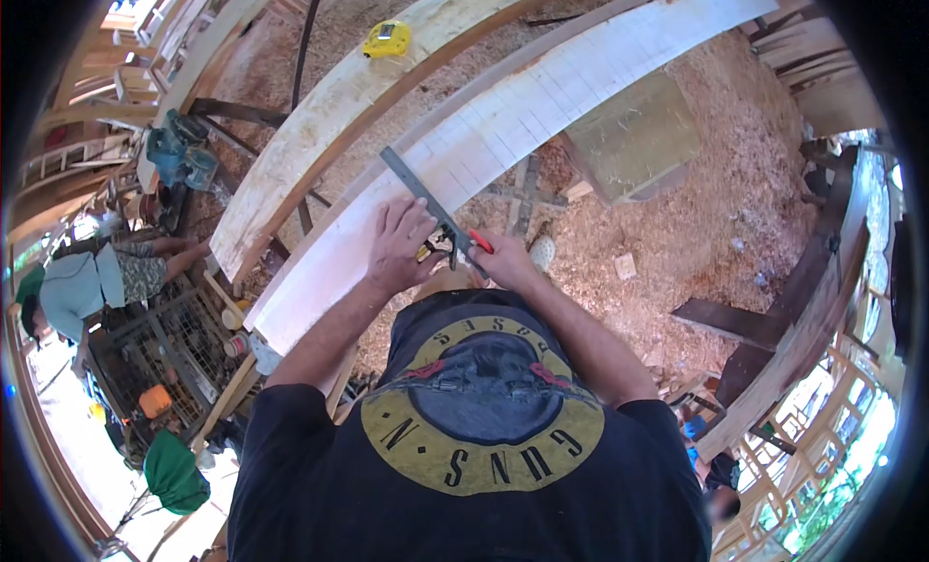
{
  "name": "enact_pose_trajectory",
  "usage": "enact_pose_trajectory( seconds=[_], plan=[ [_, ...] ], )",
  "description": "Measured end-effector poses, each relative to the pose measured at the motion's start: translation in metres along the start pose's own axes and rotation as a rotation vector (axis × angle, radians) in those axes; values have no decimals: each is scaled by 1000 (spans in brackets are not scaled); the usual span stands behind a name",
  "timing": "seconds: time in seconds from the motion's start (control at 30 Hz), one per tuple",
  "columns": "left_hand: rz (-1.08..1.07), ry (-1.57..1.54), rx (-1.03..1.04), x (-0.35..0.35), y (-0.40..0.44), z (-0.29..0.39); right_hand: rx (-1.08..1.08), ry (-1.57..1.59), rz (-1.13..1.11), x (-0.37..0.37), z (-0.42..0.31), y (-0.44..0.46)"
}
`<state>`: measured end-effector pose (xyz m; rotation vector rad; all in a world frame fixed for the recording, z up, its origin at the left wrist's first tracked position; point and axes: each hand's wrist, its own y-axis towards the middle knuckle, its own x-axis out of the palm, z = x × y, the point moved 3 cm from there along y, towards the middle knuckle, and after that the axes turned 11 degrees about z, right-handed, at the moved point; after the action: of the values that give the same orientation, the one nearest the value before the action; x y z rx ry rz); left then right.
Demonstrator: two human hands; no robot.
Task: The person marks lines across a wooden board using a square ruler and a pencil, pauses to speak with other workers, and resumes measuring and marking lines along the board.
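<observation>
A long, pale curved beam (pixel 523 126) lies in front of me, with several pencil lines drawn across its face. A dark metal square (pixel 421 189) is laid slantwise over the beam, its blade reaching from the far edge to my near side. My left hand (pixel 399 244) grips the square around its stock, fingers pressed against blade and wood. In my right hand (pixel 505 262) is a red marking pencil (pixel 481 241), held beside the blade's near end. My palms hide part of the stock and the pencil's tip.
A yellow tape measure (pixel 387 39) rests on a second curved beam (pixel 319 126) behind. Under the marked beam stands a wooden block (pixel 639 141), with shavings over the ground. A person (pixel 92 281) bends at the left near a metal cage (pixel 160 349). Dark timbers (pixel 803 301) curve along the right.
</observation>
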<state>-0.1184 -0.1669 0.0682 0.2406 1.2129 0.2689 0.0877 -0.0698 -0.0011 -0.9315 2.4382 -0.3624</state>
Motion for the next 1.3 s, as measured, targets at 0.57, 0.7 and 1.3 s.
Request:
enact_pose_trajectory(
  seconds=[0.57, 0.7, 1.3],
  plan=[
    [79, -136, 62, 9, -3, -29, -20, 580, 37, -41, -87, 70],
    [103, -178, 59, 13, -9, -31, -181, 544, 100, -6, -100, 92],
    [130, -200, 59, 16, -9, -32, -469, 293, 172, 19, -116, 114]
  ],
)
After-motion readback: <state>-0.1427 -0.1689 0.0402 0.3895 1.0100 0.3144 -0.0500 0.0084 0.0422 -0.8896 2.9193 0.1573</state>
